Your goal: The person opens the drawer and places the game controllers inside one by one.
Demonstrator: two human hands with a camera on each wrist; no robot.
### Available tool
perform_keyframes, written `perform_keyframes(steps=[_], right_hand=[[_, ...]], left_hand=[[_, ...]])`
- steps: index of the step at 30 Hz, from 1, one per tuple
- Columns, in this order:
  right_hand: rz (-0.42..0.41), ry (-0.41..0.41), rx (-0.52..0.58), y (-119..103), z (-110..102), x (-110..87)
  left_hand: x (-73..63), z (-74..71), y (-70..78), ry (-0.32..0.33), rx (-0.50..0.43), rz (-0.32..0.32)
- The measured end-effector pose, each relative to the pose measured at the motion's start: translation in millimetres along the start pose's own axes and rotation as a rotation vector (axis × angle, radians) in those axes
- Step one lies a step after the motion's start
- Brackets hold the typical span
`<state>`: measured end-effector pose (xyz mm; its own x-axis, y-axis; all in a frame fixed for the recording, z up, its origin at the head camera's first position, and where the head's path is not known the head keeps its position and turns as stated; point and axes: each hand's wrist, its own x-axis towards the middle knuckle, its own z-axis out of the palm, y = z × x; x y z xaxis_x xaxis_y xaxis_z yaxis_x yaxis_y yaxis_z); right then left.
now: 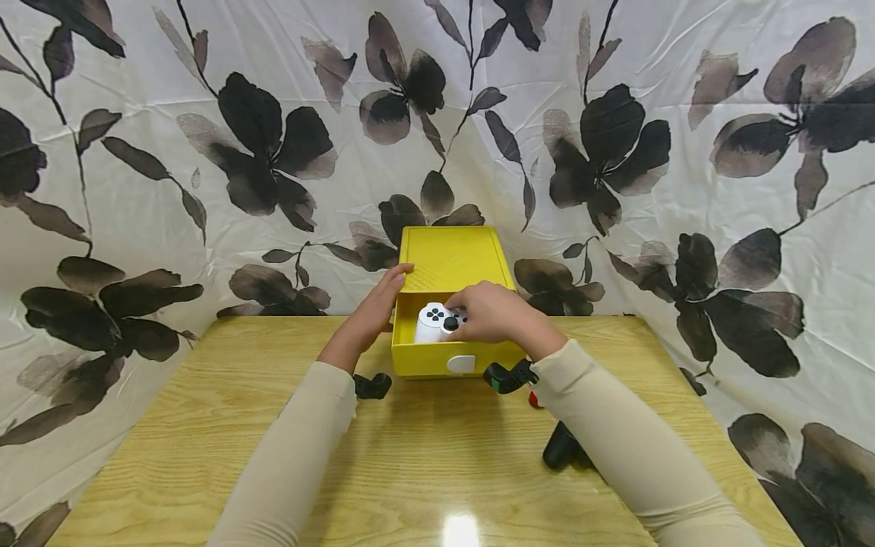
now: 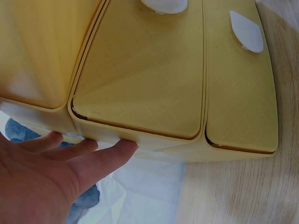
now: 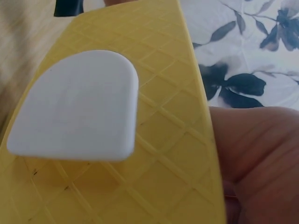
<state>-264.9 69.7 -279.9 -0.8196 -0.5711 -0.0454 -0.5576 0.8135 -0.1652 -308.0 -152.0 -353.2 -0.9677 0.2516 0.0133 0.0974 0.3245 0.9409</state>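
A yellow drawer unit (image 1: 456,254) stands at the back of the table, its top drawer (image 1: 424,358) pulled out towards me. Inside that drawer is a white game controller (image 1: 429,328) with black buttons and a black thumbstick. My right hand (image 1: 495,313) reaches over the drawer's right side and grips the controller; its fingertips are partly hidden. In the right wrist view the drawer front with its white handle (image 3: 84,109) covers most of the hand's work. My left hand (image 1: 372,308) touches the unit's left side with extended fingers (image 2: 105,161).
Below the open drawer, the left wrist view shows more closed drawers (image 2: 140,70) with white handles. A black object (image 1: 560,447) lies by my right forearm, partly covered, near a small red thing (image 1: 535,399). A floral cloth (image 1: 273,152) hangs behind the wooden table (image 1: 424,463).
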Motion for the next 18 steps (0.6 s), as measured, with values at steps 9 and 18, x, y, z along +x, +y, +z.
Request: perform_keyframes(steps=[9,18], right_hand=[[0.028,-0.03,0.042,-0.1,5.5,5.9],[0.042,-0.045,0.074,0.3,6.1,6.3]], left_hand=[[-1.7,1.1,1.5,0.009,0.006,-0.008],[-1.3,1.4,1.8,0.01,0.017,-0.003]])
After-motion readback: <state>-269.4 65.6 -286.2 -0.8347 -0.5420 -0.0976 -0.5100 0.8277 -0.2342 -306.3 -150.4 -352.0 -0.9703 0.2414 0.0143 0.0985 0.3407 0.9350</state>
